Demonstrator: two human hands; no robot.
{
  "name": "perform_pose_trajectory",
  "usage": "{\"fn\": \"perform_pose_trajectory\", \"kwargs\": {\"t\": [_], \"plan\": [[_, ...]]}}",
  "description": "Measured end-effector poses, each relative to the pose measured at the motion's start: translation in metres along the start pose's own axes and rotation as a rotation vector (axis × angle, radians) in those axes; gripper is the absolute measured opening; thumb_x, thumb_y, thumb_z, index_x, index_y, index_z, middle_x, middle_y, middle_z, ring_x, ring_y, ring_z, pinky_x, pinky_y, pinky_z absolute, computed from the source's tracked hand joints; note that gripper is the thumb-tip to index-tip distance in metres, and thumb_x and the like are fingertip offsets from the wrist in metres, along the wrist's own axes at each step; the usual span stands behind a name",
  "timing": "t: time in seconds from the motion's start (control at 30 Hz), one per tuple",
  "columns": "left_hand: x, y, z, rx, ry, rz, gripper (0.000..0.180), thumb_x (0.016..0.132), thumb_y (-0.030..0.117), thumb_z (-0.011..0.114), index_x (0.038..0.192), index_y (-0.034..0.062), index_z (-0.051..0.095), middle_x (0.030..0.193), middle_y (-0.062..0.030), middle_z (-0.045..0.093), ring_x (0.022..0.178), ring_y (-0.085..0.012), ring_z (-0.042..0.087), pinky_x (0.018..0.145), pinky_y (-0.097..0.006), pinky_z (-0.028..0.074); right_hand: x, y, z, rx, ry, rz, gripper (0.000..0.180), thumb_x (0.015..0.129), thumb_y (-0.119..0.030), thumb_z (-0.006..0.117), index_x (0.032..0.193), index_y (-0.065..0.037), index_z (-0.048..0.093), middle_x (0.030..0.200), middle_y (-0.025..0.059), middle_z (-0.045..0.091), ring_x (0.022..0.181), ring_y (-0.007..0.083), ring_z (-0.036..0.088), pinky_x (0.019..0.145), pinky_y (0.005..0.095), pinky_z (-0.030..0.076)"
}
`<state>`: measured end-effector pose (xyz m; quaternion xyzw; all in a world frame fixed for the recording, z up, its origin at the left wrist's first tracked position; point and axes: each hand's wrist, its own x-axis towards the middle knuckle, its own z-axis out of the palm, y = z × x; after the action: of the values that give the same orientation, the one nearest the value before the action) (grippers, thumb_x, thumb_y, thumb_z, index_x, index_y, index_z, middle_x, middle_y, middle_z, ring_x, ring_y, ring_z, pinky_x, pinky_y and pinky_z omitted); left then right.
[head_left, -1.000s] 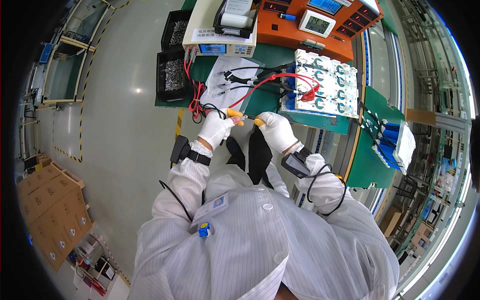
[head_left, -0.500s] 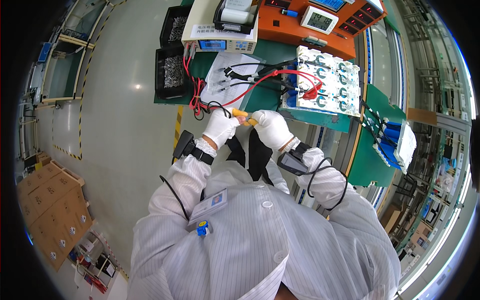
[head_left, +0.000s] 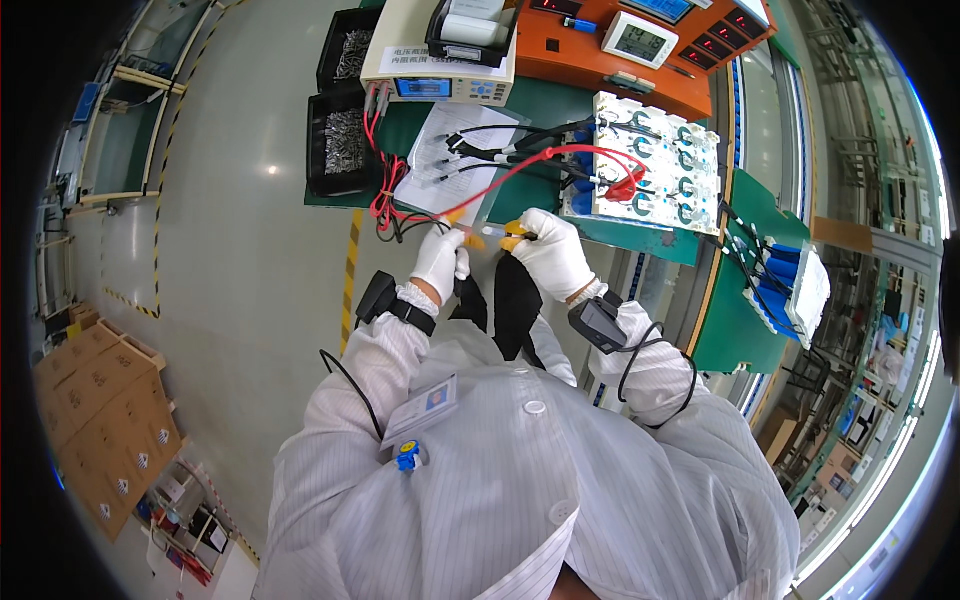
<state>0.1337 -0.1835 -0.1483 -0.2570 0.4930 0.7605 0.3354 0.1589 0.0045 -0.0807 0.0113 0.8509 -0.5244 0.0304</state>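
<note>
My left hand (head_left: 440, 260) and my right hand (head_left: 551, 253), both in white gloves, meet in front of the green bench edge (head_left: 640, 243). Each pinches a small yellow probe tip (head_left: 474, 238) with a short pale piece between them. A red lead (head_left: 520, 170) runs from there up to a white fixture of blue cells (head_left: 650, 165). Black leads (head_left: 490, 150) lie over a paper sheet (head_left: 455, 160). Black devices are strapped to both of my wrists.
A beige bench meter (head_left: 440, 70) and an orange instrument panel (head_left: 640, 50) stand at the back. Black bins of small metal parts (head_left: 345, 140) sit at the bench's left end. Another green stand with blue cells (head_left: 785, 280) is right. Cardboard boxes (head_left: 95, 400) lie on the floor left.
Both hands have stayed together holding the yellow tips, shifting slightly. The view has tilted a little.
</note>
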Motion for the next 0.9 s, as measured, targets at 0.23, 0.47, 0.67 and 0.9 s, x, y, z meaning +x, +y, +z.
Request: {"fn": "perform_pose_trajectory", "kwargs": {"t": [0.23, 0.47, 0.67, 0.9], "plan": [[0.018, 0.028, 0.005, 0.337, 0.270, 0.441, 0.011, 0.089, 0.012, 0.056, 0.095, 0.0055, 0.050, 0.058, -0.0023, 0.051, 0.043, -0.0110, 0.046, 0.041, -0.028, 0.038, 0.000, -0.003, -0.003, 0.035, -0.067, 0.056, 0.020, 0.075, -0.003, 0.074, 0.089, -0.002, 0.061, 0.083, 0.0097, 0.060, 0.074, 0.0240, 0.058, 0.070, 0.0298, 0.049], [0.096, 0.020, -0.038, 1.235, 0.591, 0.779, 0.028, 0.077, 0.021, 0.063, 0.098, 0.0020, 0.062, 0.087, -0.0225, 0.064, 0.079, -0.0411, 0.062, 0.070, -0.045, 0.049, -0.008, -0.027, -0.027, -0.318, -0.038, -0.302, 0.031, 0.074, -0.008, 0.073, 0.102, -0.003, 0.061, 0.094, 0.0124, 0.062, 0.083, 0.0341, 0.060, 0.073, 0.0379, 0.050], [0.093, 0.029, -0.034, 1.295, 0.511, 0.767, 0.027, 0.078, 0.021, 0.062, 0.099, 0.0030, 0.062, 0.090, -0.0224, 0.065, 0.081, -0.0386, 0.064, 0.069, -0.044, 0.049, -0.017, -0.054, -0.078, -0.308, 0.534, -0.239, 0.059, 0.071, -0.002, 0.076, 0.124, -0.002, 0.049, 0.083, 0.0049, 0.052, 0.072, 0.0169, 0.052, 0.071, 0.0312, 0.044], [0.031, 0.027, -0.021, 1.250, 0.433, 0.625, 0.022, 0.081, 0.020, 0.065, 0.097, 0.0039, 0.063, 0.077, -0.0199, 0.065, 0.071, -0.0367, 0.063, 0.066, -0.043, 0.049, 0.021, -0.056, -0.123, 0.084, 0.116, 0.110, 0.037, 0.082, 0.006, 0.067, 0.116, 0.000, 0.055, 0.095, 0.0021, 0.059, 0.084, 0.0088, 0.055, 0.076, 0.0247, 0.048]]}}
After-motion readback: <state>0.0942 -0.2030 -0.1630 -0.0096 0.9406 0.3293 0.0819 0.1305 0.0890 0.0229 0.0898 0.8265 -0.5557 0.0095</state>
